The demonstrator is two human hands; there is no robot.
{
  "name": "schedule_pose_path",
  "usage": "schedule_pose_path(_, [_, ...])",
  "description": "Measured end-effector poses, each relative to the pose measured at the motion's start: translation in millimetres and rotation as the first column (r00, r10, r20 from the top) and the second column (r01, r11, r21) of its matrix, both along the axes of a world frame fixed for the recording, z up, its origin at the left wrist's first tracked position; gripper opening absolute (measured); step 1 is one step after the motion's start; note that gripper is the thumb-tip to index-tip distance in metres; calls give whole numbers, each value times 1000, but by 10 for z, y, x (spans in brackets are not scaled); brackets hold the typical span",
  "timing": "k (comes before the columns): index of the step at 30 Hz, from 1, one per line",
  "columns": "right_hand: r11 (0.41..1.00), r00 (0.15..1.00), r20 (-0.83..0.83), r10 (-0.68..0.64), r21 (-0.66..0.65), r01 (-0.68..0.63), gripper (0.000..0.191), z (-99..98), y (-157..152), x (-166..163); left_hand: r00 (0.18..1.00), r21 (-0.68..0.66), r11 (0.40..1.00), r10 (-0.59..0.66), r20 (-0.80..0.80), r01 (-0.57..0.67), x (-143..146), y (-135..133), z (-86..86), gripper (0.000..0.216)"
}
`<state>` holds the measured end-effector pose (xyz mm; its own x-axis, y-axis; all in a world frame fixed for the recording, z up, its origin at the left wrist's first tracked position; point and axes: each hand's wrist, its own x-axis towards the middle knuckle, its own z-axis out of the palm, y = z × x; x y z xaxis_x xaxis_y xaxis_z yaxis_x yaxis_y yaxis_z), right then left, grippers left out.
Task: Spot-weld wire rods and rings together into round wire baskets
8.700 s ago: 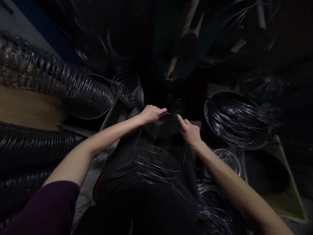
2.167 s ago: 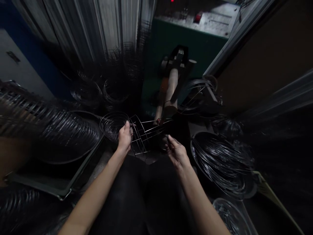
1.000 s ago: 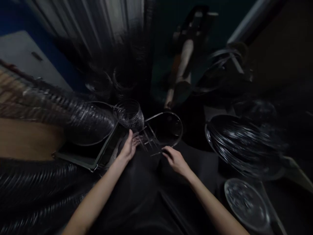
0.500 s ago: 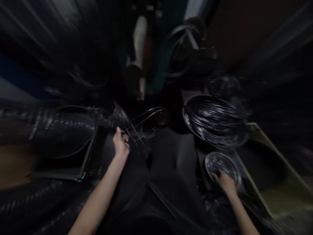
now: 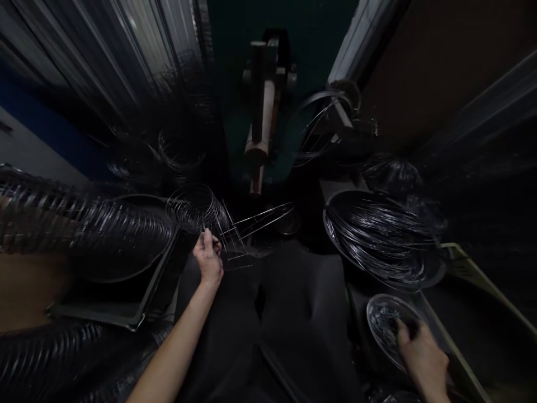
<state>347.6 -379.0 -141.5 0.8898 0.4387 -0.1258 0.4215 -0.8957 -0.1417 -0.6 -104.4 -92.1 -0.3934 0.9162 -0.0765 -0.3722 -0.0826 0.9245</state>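
My left hand (image 5: 208, 258) is closed around one end of a wire frame (image 5: 241, 232), whose thin metal rods stick out to the right above my dark-covered lap (image 5: 289, 291). On the right, my right hand (image 5: 425, 355) reaches into a round bowl (image 5: 370, 319) of small shiny metal pieces (image 5: 384, 324). Its thumb and fingers curl together over the pieces; what lies between them is too dark to make out. Just behind my left hand is a coil of wire rings (image 5: 197, 207).
A green machine (image 5: 327, 50) with a copper-coloured rod (image 5: 257, 182) stands ahead. A larger basin (image 5: 329, 221) of bundled wires (image 5: 377, 235) sits beyond the bowl, with a yellowish crate (image 5: 482, 268) beside it. Wire rings (image 5: 121, 224) lie stacked over a dark crate (image 5: 100, 313) at left.
The view has shifted, and most things sit lower in it. My right hand has moved right and nearer with the bowl still under its fingers. My left hand keeps hold of the wire frame.
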Motion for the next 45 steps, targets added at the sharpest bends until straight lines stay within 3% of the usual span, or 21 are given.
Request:
schedule_pose_path(3, [966, 994, -20, 107, 238, -99, 42, 242, 354, -288, 1000, 14, 1000, 11, -20, -11, -39, 8, 19, 48])
schedule_pose_path(5, [897, 966, 1, 259, 370, -241, 38, 346, 561, -450, 1000, 4, 1000, 1, -26, -1, -60, 2, 25, 49])
schedule_pose_path(7, [822, 914, 79, 398, 413, -393, 36, 351, 637, -508, 1000, -8, 1000, -8, -21, 8, -82, -6, 16, 49])
schedule_pose_path(8, [806, 894, 129, 428, 394, -443, 37, 311, 605, -486, 1000, -7, 1000, -11, -17, 11, -95, -10, 6, 48])
schedule_pose_path(10, [848, 890, 213, 403, 279, -451, 38, 169, 409, -347, 1000, 3, 1000, -13, -9, 13, -125, -16, -24, 48])
schedule_pose_path(12, [930, 919, 208, 335, 85, -359, 39, 8, 130, -133, 1000, 13, 1000, -10, -5, 10, -155, -20, -56, 47])
schedule_pose_path(14, [956, 949, 123, 290, -88, -281, 37, -82, -66, 38, 1000, 5, 1000, -15, -11, 15, -179, -25, -81, 46])
schedule_pose_path(15, [953, 952, 97, 291, -120, -279, 37, -76, -89, 63, 1000, -1, 1000, -24, -17, 24, -187, -28, -90, 46])
schedule_pose_path(17, [935, 924, 146, 354, -36, -352, 37, 55, 60, -55, 998, -3, 999, -54, -30, 54, -192, -36, -98, 45])
schedule_pose_path(19, [831, 828, 315, 464, 167, -530, 38, 321, 454, -352, 995, 3, 996, -85, -48, 85, -182, -46, -97, 44])
schedule_pose_path(21, [603, 665, 420, 617, 290, -743, 39, 637, 996, -679, 991, 21, 993, -116, -72, 117, -166, -56, -85, 43])
schedule_pose_path(23, [376, 448, 450, 772, 245, -894, 48, 893, 1531, -909, 985, 50, 988, -143, -93, 148, -158, -63, -63, 42])
schedule_pose_path(24, [295, 358, 449, 818, 206, -933, 49, 974, 1750, -975, 983, 65, 985, -154, -102, 161, -162, -67, -49, 42])
schedule_pose_path(27, [140, 183, 461, 868, 127, -982, 42, 1021, 2132, -1029, 977, 84, 982, -155, -143, 168, -204, -80, -12, 42])
schedule_pose_path(31, [-9, 41, 503, 863, 97, -995, 30, 902, 2227, -976, 976, 71, 988, -124, -179, 138, -257, -82, -4, 42])
schedule_pose_path(34, [-60, -15, 509, 861, 74, -995, 24, 894, 2237, -976, 978, 56, 990, -120, -169, 131, -246, -61, -30, 42])
schedule_pose_path(45, [-38, 0, 371, 929, 94, -995, 26, 880, 2293, -1035, 966, 76, 978, -178, -189, 195, -333, 64, -127, 43])
